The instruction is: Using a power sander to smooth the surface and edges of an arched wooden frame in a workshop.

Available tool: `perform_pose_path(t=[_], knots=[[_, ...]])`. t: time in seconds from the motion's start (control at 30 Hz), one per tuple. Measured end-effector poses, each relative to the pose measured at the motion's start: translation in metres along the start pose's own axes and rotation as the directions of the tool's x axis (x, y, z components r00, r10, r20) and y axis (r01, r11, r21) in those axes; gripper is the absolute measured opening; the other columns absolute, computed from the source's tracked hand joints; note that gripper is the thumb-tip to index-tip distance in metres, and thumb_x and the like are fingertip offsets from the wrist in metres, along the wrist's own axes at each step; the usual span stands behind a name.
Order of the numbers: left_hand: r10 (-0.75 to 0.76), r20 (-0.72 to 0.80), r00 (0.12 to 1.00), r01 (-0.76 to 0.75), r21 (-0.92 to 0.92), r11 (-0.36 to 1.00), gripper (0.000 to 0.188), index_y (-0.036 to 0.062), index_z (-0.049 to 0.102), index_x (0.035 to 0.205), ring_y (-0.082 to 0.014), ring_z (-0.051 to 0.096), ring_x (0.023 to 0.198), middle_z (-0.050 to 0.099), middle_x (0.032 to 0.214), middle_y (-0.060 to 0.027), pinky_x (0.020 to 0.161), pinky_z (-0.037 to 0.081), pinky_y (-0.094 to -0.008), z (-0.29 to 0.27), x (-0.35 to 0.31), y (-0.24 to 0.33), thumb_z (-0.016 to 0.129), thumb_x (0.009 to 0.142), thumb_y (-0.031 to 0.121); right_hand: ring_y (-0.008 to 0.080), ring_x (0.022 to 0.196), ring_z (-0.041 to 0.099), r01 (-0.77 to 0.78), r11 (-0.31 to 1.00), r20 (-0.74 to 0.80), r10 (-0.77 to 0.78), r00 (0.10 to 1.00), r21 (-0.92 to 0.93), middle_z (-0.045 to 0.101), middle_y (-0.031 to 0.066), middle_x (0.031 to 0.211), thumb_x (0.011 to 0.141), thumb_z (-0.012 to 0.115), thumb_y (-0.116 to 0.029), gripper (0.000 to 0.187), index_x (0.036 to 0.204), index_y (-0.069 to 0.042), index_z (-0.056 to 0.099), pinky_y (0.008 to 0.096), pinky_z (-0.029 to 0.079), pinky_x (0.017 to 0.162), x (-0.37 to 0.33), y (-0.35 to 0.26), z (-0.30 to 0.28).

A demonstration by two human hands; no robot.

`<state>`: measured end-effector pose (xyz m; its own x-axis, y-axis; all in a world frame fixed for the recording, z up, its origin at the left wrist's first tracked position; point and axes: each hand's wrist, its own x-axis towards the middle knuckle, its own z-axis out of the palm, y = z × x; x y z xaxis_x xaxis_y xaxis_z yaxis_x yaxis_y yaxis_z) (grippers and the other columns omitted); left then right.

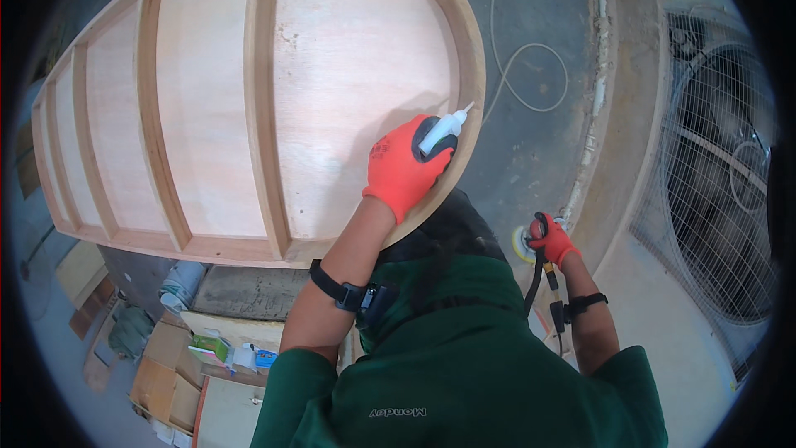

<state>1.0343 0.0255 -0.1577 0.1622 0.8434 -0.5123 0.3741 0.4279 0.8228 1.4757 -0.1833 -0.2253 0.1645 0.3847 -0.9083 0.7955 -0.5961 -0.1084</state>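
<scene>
Left hand [404, 168] clasps a white glue bottle [443, 130] at the curved right edge of the plywood frame [249, 99] (gluing appears underway); right hand [552, 241] grips a sander [524, 243] beside the body.

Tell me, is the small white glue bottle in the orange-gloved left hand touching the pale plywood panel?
Cannot tell. In the head view the white bottle sits in the left hand over the frame's rim; no gap or contact shows.
</scene>
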Motion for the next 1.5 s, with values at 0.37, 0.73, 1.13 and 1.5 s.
perform_pose_path(t=[0.37, 0.73, 1.13, 1.5], knots=[[0.032, -0.012, 0.999, -0.032, 0.035, 0.999, 0.025, 0.0094, 0.069, 0.109, -0.0207, 0.069, 0.071, 0.071, 0.082, -0.0080, 0.071, 0.053, -0.0352, 0.000, 0.002, 0.002, 0.070, 0.085, 0.018, 0.0443, 0.123, 0.055, 0.030, 0.998, -0.009, -0.030, 0.999, -0.054, 0.050, 0.0280, 0.134, 0.065, 0.088, -0.033, 0.099, 0.150, -0.018, 0.038, 0.0443, 0.046, 0.105, 0.001, -0.013, -0.008], [-0.005, 0.009, 1.000, 0.005, 0.038, 0.999, 0.021, 0.0086, 0.068, 0.104, -0.0188, 0.068, 0.067, 0.070, 0.078, -0.0069, 0.065, 0.052, -0.0342, -0.003, 0.003, 0.009, 0.070, 0.086, 0.017, 0.0432, 0.123, 0.056, 0.016, 0.999, -0.025, -0.018, 1.000, -0.051, 0.054, 0.0262, 0.132, 0.065, 0.087, -0.034, 0.097, 0.149, -0.017, 0.041, 0.0439, 0.046, 0.105, -0.007, -0.011, 0.002], [0.024, 0.017, 1.000, -0.025, 0.064, 0.998, 0.018, 0.0071, 0.068, 0.100, -0.0166, 0.069, 0.065, 0.070, 0.075, -0.0068, 0.063, 0.053, -0.0315, -0.006, 0.003, 0.008, 0.070, 0.086, 0.017, 0.0435, 0.124, 0.054, -0.052, 0.996, -0.031, 0.050, 0.998, -0.072, 0.053, 0.0265, 0.131, 0.070, 0.084, -0.032, 0.093, 0.149, -0.018, 0.039, 0.0447, 0.047, 0.104, -0.008, -0.011, 0.016], [0.035, 0.014, 0.999, -0.036, 0.072, 0.997, 0.019, 0.0065, 0.068, 0.101, -0.0152, 0.068, 0.062, 0.070, 0.075, -0.0061, 0.062, 0.053, -0.0308, -0.004, 0.007, 0.012, 0.071, 0.086, 0.018, 0.0437, 0.122, 0.056, -0.041, 0.994, -0.042, 0.037, 0.998, -0.100, 0.054, 0.0266, 0.130, 0.070, 0.083, -0.032, 0.091, 0.149, -0.018, 0.039, 0.0444, 0.047, 0.103, -0.008, -0.005, 0.019]])
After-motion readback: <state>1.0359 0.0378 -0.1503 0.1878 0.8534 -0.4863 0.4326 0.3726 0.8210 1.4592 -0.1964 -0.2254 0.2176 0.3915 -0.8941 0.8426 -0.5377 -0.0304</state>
